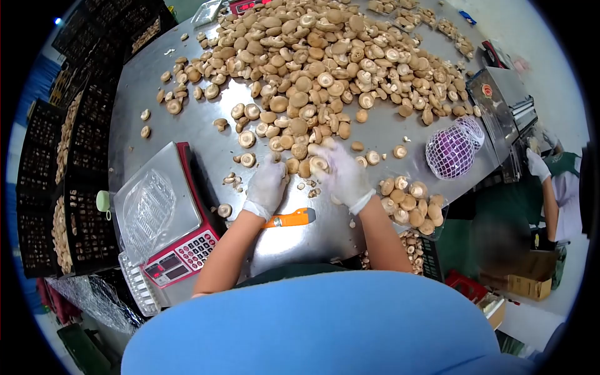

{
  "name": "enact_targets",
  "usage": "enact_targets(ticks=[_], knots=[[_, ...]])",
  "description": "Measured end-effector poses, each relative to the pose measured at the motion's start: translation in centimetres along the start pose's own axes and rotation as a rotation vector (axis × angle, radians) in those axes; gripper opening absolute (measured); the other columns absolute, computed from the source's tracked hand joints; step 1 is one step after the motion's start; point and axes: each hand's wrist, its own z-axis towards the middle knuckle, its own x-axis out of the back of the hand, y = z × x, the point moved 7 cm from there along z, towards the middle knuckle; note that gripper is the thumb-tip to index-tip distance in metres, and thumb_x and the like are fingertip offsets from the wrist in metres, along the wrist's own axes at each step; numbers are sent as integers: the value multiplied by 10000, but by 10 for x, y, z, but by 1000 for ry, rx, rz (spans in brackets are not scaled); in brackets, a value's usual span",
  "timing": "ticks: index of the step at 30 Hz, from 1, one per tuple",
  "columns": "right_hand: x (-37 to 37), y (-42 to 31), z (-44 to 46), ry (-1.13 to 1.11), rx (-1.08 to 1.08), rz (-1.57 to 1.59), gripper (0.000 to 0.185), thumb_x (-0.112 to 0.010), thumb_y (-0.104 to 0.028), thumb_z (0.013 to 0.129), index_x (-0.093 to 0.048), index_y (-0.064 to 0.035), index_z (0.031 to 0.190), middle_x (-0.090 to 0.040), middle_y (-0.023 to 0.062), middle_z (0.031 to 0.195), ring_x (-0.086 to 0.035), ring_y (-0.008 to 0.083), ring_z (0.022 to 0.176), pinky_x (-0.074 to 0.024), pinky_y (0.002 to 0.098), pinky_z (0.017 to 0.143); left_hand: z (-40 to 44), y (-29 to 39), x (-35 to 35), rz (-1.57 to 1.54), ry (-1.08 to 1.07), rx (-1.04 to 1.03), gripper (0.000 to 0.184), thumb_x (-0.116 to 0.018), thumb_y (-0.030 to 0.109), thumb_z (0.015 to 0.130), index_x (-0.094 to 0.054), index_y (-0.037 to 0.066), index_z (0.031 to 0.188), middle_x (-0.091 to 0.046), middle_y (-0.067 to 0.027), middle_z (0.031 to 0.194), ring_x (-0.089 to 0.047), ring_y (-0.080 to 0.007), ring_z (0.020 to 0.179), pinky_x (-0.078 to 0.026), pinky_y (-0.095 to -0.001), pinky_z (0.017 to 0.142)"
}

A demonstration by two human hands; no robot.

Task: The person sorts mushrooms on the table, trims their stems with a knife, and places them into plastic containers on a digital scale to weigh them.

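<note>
My gloved right hand (345, 178) has its fingers curled round a mushroom (319, 165) at the near edge of the pile. Close by on the left, my gloved left hand (267, 186) is closed, and what its fingers hold, if anything, is hidden. Beyond both hands spreads a large heap of brown-capped mushrooms (300, 56) on the metal table (140, 94). Small stem pieces (310, 185) lie between the hands. An orange utility knife (294, 218) rests just below my left hand, partly behind the wrist. Right of my right wrist sits a clear tray of mushrooms (409, 205).
At left stands a red scale (200, 250) with an empty clear plastic tray (150, 209) on its plate. A purple item in white foam netting (451, 153) lies at right, near a metal machine (494, 106). Black crates (94, 219) line the left; a co-worker (562, 181) is at far right.
</note>
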Motion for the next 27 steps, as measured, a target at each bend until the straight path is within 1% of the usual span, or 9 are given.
enact_targets(ticks=[4, 9, 13, 15, 17, 18, 21, 22, 27], knots=[[-8, -17, 68, -69, 33, -186, 481, -718, -145, 840, -613, -191, 1307, -599, 112, 1270, -642, 292, 1068, -541, 366, 881, -6, -7, 15, -40, 7, 187, 130, -581, 10, 814, -575, -7, 943, -604, -219, 963, -621, -382, 865, -513, -448, 762], [-47, 10, 107, -304, 75, -394, 443, -692, -147, 859, -618, -180, 1295, -627, 122, 1236, -628, 296, 1093, -525, 387, 913, 1, -23, 32, 187, -24, 202, 225, -595, 96, 820, -576, 6, 1025, -620, -217, 999, -640, -405, 839, -525, -479, 757], [-3, 25, 92, -152, -78, 136, 376, -650, -224, 911, -628, -127, 1274, -665, 129, 1201, -633, 238, 1104, -484, 343, 980, 27, -19, 31, -46, 5, 217, 414, -652, 148, 813, -569, 90, 1214, -606, -193, 1109, -634, -385, 981, -529, -470, 813], [32, 30, 79, 92, -88, 269, 352, -614, -274, 930, -636, -186, 1270, -659, 129, 1166, -620, 264, 1114, -492, 354, 953, 51, -6, 25, -74, -9, 169, 519, -675, 185, 825, -533, 107, 1318, -587, -193, 1211, -636, -376, 1007, -534, -460, 836], [48, 43, 59, 96, -337, 474, 378, -595, -277, 949, -610, -165, 1309, -663, 73, 1032, -637, 212, 956, -523, 327, 823, 70, 5, 6, 7, -197, 117, 703, -705, 289, 828, -421, 173, 1460, -477, -150, 1417, -639, -358, 1067, -545, -428, 874], [50, 52, 53, 90, -361, 577, 381, -580, -245, 969, -571, -110, 1324, -601, 24, 890, -569, 130, 696, -485, 278, 599, 76, 7, -4, 67, -354, 150, 763, -698, 271, 820, -362, 183, 1500, -406, -119, 1506, -613, -340, 1150, -534, -428, 923], [62, 50, 24, 65, -564, 945, 338, -570, -217, 977, -586, -78, 1285, -575, -1, 918, -470, 41, 653, -410, 196, 572, 91, 9, -18, 123, -448, 49, 781, -676, 215, 774, -370, 169, 1492, -400, -122, 1506, -587, -322, 1201, -525, -423, 938], [64, 44, 19, 98, -600, 988, 307, -590, -163, 954, -583, -72, 1247, -521, -31, 818, -388, 22, 574, -325, 185, 487, 92, 8, -21, 116, -469, 60, 716, -696, 168, 768, -434, 124, 1434, -421, -148, 1449, -578, -343, 1205, -519, -439, 933], [59, 61, 0, 107, -506, 630, 311, -605, -58, 908, -593, -89, 1217, -539, -2, 833, -479, 74, 635, -415, 230, 558, 91, 5, -10, 218, -606, 215, 640, -666, 221, 807, -461, 154, 1410, -439, -170, 1430, -593, -341, 1184, -521, -435, 928]])
